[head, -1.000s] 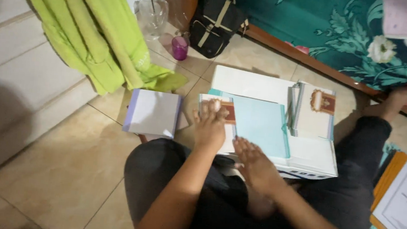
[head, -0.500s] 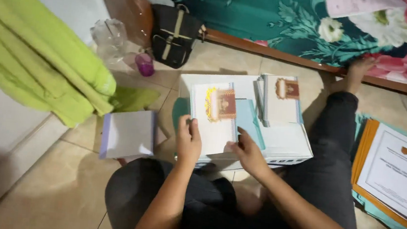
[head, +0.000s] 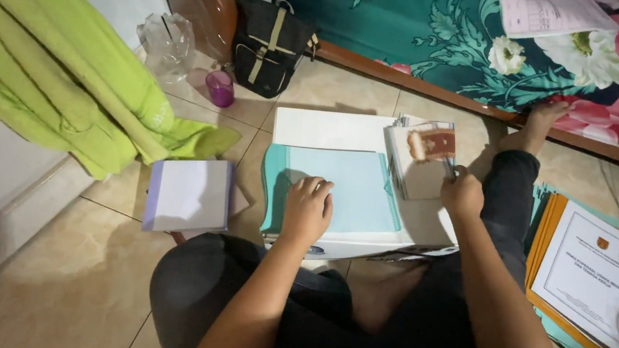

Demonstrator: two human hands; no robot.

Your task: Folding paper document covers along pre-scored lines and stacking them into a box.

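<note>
On the tiled floor (head: 54, 278) in front of my crossed legs lies a stack of papers, and my left hand (head: 307, 210) rests on it palm down, fingers loosely curled, pressing on the pale teal folder (head: 357, 189) that tops the pile; it grips nothing. A white sheet (head: 328, 129) shows from under the far edge of the folder. My right hand (head: 461, 195) is closed around the near edge of a thin sheaf of pages (head: 418, 168) lifted up at the right side of the stack, its top page bearing a small brownish picture. To my left, just beside the stack, a white notebook with a lilac border (head: 190, 195) lies flat on the floor. Beyond it stand a small purple cup (head: 220, 88), a crumpled clear plastic bag (head: 166, 43) and a black bag with tan straps (head: 270, 45), near the wooden edge of a bed covered in a teal floral sheet (head: 411, 34). A lime-green cloth (head: 57, 70) hangs down at the far left. To my right, past my knee, another pile holds a printed white document (head: 599, 278) on orange folders (head: 542, 239).
</note>
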